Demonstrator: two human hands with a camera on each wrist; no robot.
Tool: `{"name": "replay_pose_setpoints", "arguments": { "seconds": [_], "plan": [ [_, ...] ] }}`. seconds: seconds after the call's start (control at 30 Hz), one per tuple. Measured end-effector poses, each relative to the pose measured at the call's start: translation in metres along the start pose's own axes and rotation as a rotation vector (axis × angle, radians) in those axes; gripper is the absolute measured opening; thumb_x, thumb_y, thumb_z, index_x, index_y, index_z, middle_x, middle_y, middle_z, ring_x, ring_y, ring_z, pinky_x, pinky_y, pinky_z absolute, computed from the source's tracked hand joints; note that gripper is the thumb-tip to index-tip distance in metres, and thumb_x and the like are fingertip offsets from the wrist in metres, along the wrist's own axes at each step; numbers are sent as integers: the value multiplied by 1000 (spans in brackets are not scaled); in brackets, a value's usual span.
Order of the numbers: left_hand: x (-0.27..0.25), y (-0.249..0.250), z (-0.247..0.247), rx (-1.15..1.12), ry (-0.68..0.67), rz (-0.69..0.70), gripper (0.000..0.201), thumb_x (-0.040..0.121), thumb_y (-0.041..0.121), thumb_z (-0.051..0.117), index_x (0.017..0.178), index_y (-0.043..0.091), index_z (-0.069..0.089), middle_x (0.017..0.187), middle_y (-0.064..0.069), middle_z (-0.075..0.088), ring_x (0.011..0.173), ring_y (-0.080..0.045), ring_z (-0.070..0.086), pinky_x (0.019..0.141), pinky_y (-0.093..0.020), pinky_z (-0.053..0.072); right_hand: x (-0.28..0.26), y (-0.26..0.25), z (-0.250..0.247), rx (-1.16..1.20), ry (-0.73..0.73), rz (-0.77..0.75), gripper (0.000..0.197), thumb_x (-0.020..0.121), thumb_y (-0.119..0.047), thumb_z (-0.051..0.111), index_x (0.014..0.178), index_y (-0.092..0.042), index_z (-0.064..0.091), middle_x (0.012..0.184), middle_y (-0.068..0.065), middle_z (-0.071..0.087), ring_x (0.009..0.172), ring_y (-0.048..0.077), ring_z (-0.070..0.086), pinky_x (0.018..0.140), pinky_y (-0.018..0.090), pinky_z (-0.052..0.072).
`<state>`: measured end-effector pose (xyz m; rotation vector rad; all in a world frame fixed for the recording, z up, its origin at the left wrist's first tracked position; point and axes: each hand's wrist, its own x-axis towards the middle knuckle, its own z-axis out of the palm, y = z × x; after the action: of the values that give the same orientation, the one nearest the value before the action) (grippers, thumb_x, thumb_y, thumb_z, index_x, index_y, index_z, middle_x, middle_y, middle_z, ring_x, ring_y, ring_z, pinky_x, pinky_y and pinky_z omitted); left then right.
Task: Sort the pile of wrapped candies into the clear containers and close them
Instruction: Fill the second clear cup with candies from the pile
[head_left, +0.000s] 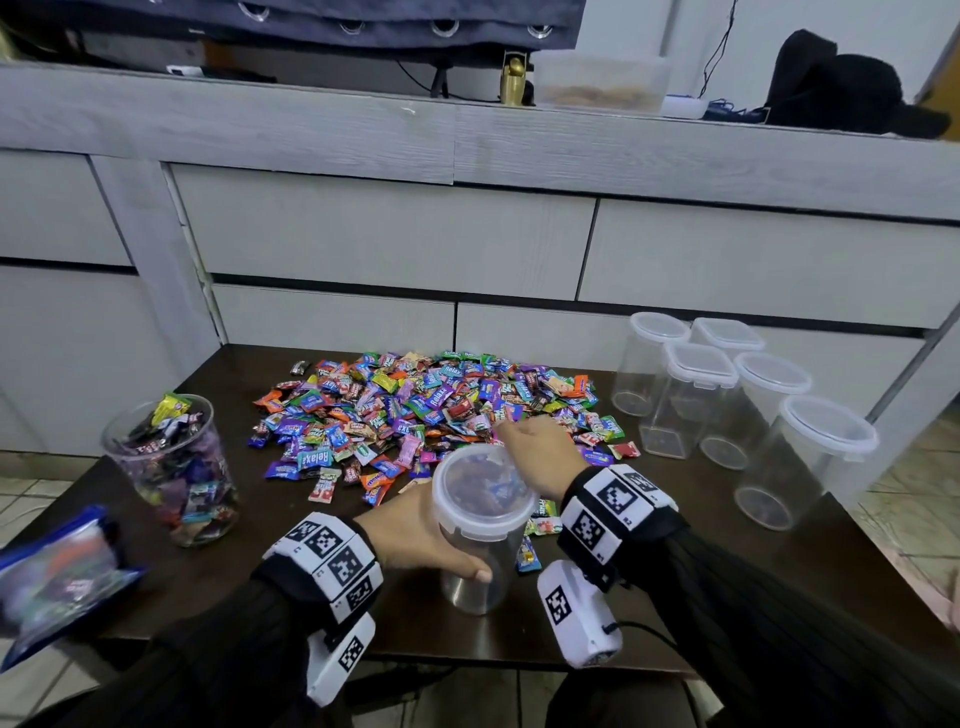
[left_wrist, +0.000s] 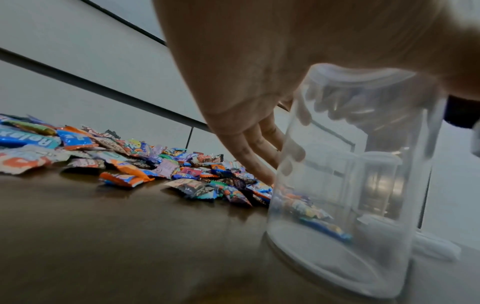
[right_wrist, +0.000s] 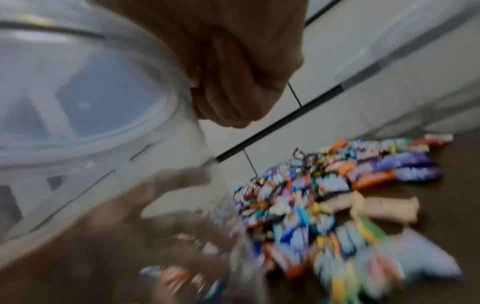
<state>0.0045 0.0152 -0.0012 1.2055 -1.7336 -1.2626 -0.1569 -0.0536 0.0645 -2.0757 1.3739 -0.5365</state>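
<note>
The container (head_left: 480, 525) stands upright at the table's (head_left: 649, 613) near edge, lid (head_left: 480, 486) on top, appearing empty. The left hand (head_left: 421, 535) grips its wall, fingers wrapped round it. The right hand (head_left: 540, 454) is at the lid's far rim with fingers curled; whether they pinch the lid cannot be told. The candy pile (head_left: 426, 410) lies just behind. A filled open jar (head_left: 174, 467) stands left; five empty lidded containers (head_left: 727, 410) stand right.
</note>
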Motion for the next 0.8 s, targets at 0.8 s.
{"name": "replay_pose_setpoints", "arguments": {
  "seconds": [0.8],
  "plan": [
    [-6,0,2,-65,239,52,105,48,29,95,138,17,42,129,5,63,125,-6,55,112,-34,40,-5,-8,-13,-53,78,-241,51,101,-41,34,73,-4,56,73,14,60,68,27,52,62,36,35]
  ]
}}
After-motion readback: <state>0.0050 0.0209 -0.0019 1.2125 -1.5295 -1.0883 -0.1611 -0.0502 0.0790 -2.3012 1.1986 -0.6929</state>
